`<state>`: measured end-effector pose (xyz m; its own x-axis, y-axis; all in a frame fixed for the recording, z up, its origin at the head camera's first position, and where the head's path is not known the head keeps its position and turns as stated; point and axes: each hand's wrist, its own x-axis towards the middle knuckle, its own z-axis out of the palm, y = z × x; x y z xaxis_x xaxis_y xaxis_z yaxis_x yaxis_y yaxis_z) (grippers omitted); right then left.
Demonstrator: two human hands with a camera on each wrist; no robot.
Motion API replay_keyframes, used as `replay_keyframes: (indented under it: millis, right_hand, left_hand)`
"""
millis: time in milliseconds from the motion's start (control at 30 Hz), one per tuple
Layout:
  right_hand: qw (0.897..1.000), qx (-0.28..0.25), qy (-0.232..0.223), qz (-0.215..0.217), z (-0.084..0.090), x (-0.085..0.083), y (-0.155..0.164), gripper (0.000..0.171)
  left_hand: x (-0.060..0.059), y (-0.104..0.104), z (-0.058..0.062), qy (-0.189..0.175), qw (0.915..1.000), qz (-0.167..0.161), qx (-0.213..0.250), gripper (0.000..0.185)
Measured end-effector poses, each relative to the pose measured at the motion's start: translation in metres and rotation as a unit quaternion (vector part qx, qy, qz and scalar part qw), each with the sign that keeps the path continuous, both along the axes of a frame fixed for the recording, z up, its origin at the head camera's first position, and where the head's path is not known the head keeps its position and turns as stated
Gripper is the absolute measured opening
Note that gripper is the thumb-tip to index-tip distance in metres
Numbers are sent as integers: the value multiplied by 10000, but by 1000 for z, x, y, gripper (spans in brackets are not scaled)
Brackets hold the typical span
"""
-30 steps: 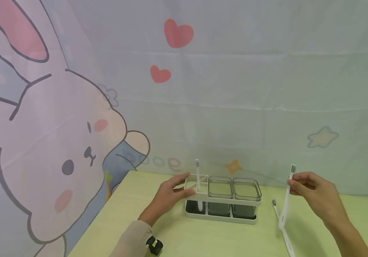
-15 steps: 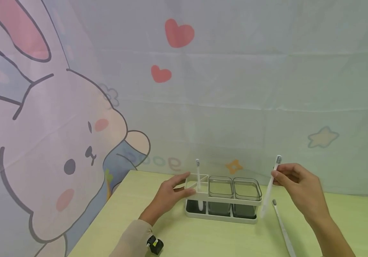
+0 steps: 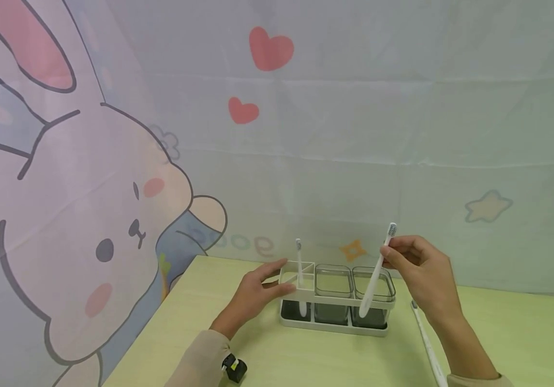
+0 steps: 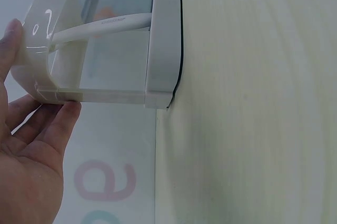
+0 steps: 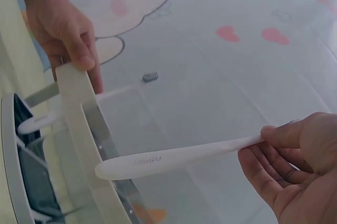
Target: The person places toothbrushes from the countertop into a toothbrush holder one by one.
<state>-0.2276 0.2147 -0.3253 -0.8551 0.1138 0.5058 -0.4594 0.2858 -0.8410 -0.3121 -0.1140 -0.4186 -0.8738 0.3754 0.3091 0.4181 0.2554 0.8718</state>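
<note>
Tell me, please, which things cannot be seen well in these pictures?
- Third toothbrush on the table: head view, its lower end is cut off by the bottom edge.
- Held toothbrush: right wrist view, the right hand covers its head end.
- Cups in the holder: too dark to see what they contain.
- Left hand: left wrist view, cut off by the frame edge.
- Printing on the handle: too blurred to read.

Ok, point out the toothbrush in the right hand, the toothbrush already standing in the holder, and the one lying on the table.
held toothbrush [image 3: 375, 274], head view, mid-handle.
standing toothbrush [image 3: 299, 269], head view, upper handle.
lying toothbrush [image 3: 426, 344], head view, handle.
</note>
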Motion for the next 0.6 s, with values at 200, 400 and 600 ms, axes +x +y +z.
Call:
replay_keyframes:
  millis: [200, 400, 600]
  right_hand:
    - [9994, -307, 103, 151, 6, -3, -19, 24]
    - [9979, -582, 71, 270, 11, -7, -35, 24]
    - [9972, -665, -56, 337, 12, -12, -48, 26]
  left_hand:
    - [2, 0, 1, -13, 10000, -40, 19, 71]
    - [2, 1, 0, -9, 10000, -17, 69, 70]
    - [2, 2, 0, -30, 9999, -11, 138, 68]
